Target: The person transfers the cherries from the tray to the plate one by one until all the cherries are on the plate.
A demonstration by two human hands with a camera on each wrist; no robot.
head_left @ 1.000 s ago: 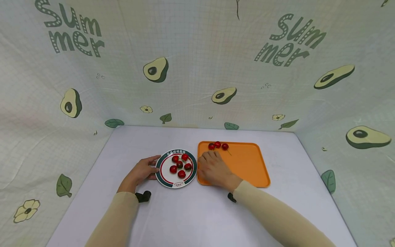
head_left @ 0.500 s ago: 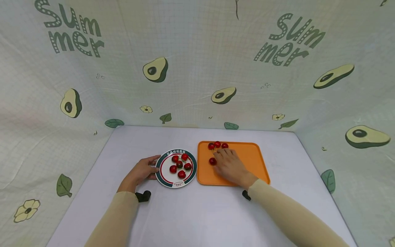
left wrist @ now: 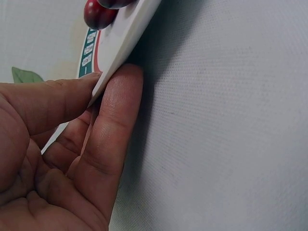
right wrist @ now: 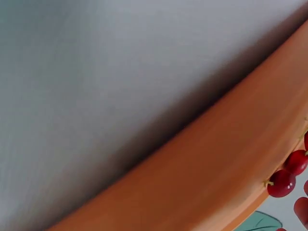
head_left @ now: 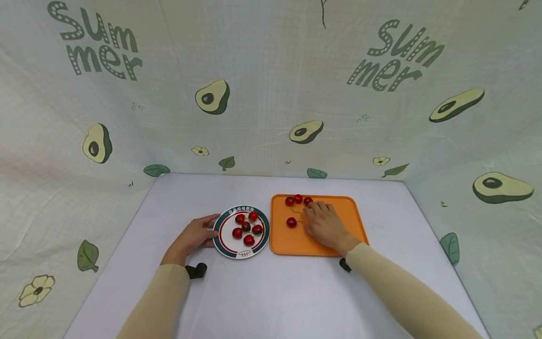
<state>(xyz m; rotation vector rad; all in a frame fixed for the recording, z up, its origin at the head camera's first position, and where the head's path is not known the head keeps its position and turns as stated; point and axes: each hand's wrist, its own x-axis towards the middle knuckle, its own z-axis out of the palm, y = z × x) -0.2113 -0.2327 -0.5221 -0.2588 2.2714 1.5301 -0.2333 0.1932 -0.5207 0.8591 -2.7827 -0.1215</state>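
In the head view my left hand [head_left: 195, 234] holds the left rim of a white plate [head_left: 226, 248] with a green border. The left wrist view shows thumb [left wrist: 57, 103] above and fingers [left wrist: 113, 110] beneath the plate edge [left wrist: 122, 50], which looks raised off the cloth. Several red cherries [head_left: 237, 233] lie on the plate. Over the orange tray [head_left: 281, 245], my right hand [head_left: 328, 227] reaches toward a cherry [head_left: 308, 201] at the back, fingers loosely bent. Whether they touch it is unclear. Only fingertips [right wrist: 302, 210] show in the right wrist view, near cherries [right wrist: 281, 183].
Two more cherries [head_left: 294, 200] sit in the tray's back left part, and another cherry [head_left: 291, 222] lies alone nearer its left side. The plate and tray stand side by side on a white tabletop [head_left: 254, 301]. A printed cloth [head_left: 262, 94] hangs around the table.
My right hand has shifted right from the tray's left side, uncovering a cherry there, and now reaches the back cherries. My left hand and the plate stay in place.
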